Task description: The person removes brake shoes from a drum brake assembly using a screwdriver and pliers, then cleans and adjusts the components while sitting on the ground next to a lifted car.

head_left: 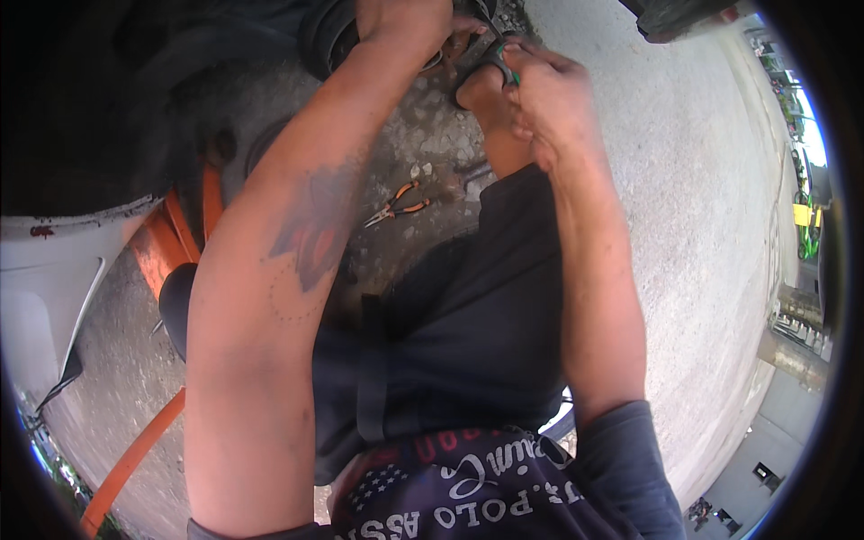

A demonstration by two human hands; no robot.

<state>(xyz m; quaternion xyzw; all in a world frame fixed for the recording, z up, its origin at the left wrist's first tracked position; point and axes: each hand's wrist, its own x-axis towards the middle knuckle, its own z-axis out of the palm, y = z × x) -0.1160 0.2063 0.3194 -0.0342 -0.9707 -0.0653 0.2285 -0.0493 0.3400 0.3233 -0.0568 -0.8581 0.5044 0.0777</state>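
Observation:
My right hand (549, 90), slightly blurred, is closed around a tool with a green handle (516, 78), seemingly a screwdriver; its thin dark shaft slants up and left. At the top edge, my left hand (405, 18) reaches to a dark round part (326, 38), partly cut off by the frame. Its visible fingers are bent near the tool's far end, and what they grip is hidden. Below the hands, pliers (396, 205) with orange and black handles lie on the dirty ground. Beside them is a dark tool like a hammer (459, 180).
A white vehicle panel (40, 288) stands at the left, with dark shadow above it. Orange metal supports (162, 241) rise beside my left forearm, and an orange bar (135, 459) lies lower left. Pale concrete (693, 225) stretches to the right. My bent leg (504, 130) is beneath my right hand.

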